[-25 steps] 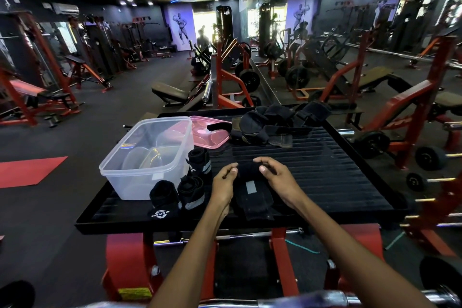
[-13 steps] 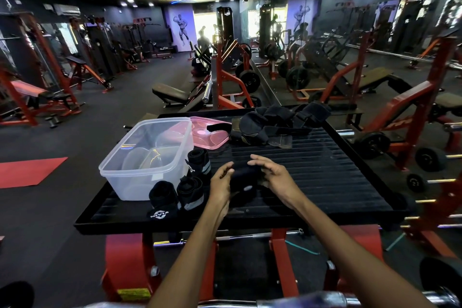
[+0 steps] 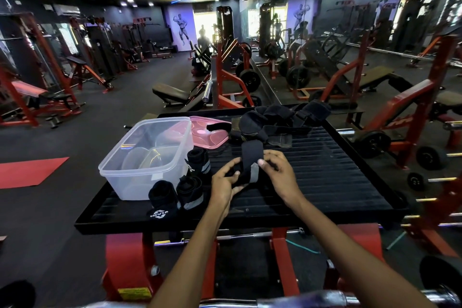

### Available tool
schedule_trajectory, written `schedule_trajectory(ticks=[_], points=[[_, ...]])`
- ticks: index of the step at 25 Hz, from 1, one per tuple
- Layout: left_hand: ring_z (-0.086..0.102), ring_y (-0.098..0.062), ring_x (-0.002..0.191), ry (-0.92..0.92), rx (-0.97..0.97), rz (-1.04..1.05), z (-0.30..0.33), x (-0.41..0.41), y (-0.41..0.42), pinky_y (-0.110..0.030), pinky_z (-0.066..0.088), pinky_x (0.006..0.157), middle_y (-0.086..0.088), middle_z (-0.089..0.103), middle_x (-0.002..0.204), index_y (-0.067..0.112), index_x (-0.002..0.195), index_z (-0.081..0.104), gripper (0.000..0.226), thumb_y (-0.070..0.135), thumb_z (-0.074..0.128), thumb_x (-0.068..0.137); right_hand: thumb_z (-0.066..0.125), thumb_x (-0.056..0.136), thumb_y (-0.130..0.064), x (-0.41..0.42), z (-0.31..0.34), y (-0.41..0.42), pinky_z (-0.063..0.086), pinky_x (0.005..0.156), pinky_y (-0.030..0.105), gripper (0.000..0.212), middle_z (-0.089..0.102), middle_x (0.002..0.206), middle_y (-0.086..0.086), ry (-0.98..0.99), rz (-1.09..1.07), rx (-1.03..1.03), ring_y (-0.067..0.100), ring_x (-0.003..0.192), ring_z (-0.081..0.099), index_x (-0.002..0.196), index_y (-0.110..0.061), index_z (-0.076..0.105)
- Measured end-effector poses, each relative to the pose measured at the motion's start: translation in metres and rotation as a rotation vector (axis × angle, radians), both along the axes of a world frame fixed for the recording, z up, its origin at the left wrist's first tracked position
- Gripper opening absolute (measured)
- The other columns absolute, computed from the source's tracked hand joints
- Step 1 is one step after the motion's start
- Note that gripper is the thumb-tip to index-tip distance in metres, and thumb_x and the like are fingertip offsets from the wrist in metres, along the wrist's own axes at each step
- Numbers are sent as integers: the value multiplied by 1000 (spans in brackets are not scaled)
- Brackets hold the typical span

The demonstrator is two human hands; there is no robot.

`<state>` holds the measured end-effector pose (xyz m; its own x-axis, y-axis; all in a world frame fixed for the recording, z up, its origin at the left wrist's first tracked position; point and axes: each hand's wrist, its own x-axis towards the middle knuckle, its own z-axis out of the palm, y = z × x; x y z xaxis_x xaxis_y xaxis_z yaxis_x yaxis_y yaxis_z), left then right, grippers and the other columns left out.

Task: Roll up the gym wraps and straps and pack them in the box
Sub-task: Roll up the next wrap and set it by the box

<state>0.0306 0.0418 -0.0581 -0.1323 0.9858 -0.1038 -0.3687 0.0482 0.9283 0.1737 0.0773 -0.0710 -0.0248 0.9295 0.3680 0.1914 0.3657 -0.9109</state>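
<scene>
Gripping black wrap [image 3: 251, 157] | both hands | rolled end hidden by left hand [image 3: 225, 184]

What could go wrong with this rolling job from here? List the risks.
1. The wrap is held up between the left hand and right hand with its far end loose; the roll may slacken.
2. The three rolled wraps stand near the platform front edge; an elbow could knock them off.
3. The box looks empty so far.
</scene>
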Motion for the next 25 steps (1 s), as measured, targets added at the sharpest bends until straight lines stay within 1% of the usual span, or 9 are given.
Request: schedule_trajectory(ticks=[2, 6, 9, 11, 15, 18, 20, 23, 25], points=[[60, -14, 86, 59, 25, -31, 2, 2, -4, -36, 54, 81, -9, 63, 100, 11, 118, 60, 47, -18, 38, 87, 60, 90, -13, -2, -1, 1, 40, 82, 4, 14, 53, 113, 3, 36, -27, -1, 11, 103, 54, 97, -3, 67], [58, -11, 97, 238, 128, -53, -2, 0, -4, -32, 49, 91, -4, 61, 117, 23, 121, 59, 55, -17, 45, 85, 56, 91, -6, 1, 0, -2, 44, 83, 22, 12, 53, 101, 6, 94, 35, -38, 15, 95, 54, 100, -13, 58], [52, -4, 97, 414, 196, -59, -4, 2, -5, -22, 47, 85, 6, 56, 118, 28, 128, 54, 61, -14, 47, 86, 44, 91, 2, 4, 3, -5, 37, 83, 5, 35, 50, 107, 2, -96, 74, -15, 1, 97, 47, 117, -19, 57], [52, -8, 103, 460, 197, -59, -4, 4, -5, -21, 50, 77, 4, 49, 119, 28, 124, 57, 50, -8, 46, 91, 38, 92, -1, 3, 0, -2, 34, 83, 4, 34, 56, 105, 5, -166, 47, -55, 0, 94, 46, 104, -13, 67], [51, -19, 112, 380, 126, -19, -4, 7, -4, -26, 57, 74, -3, 44, 122, 21, 105, 63, 34, -5, 44, 94, 43, 93, -23, 1, -1, 2, 40, 78, 31, 33, 57, 94, 9, -39, -28, -291, 14, 85, 53, 87, 0, 66], [52, -24, 113, 267, 79, 26, -7, 4, 2, -26, 56, 69, -8, 44, 126, 22, 99, 61, 34, -4, 40, 95, 54, 93, -31, -1, 5, -4, 48, 68, 31, 20, 60, 93, 5, 191, 124, -369, 16, 88, 58, 89, -15, 65], [53, -24, 110, 254, 30, 37, -8, 4, 4, -25, 55, 67, -11, 47, 127, 21, 100, 60, 32, -3, 40, 94, 64, 87, -27, -3, 8, -7, 52, 59, 31, 14, 63, 92, 4, 334, 185, -400, 19, 87, 61, 93, -15, 62], [54, -22, 107, 599, 18, 166, -6, 3, -6, -27, 50, 79, -10, 50, 123, 13, 109, 60, 21, 6, 51, 92, 75, 78, -21, -3, 9, -4, 48, 65, 15, 31, 63, 93, -4, 209, 41, -271, 10, 85, 60, 104, -15, 58], [56, -24, 106, 868, 43, 257, -6, 1, -23, -30, 45, 92, -7, 51, 124, 12, 117, 57, 27, 14, 54, 91, 78, 75, -19, -6, 16, -3, 45, 74, 11, 42, 60, 97, -7, 89, 53, -189, 5, 89, 58, 111, -16, 57]])
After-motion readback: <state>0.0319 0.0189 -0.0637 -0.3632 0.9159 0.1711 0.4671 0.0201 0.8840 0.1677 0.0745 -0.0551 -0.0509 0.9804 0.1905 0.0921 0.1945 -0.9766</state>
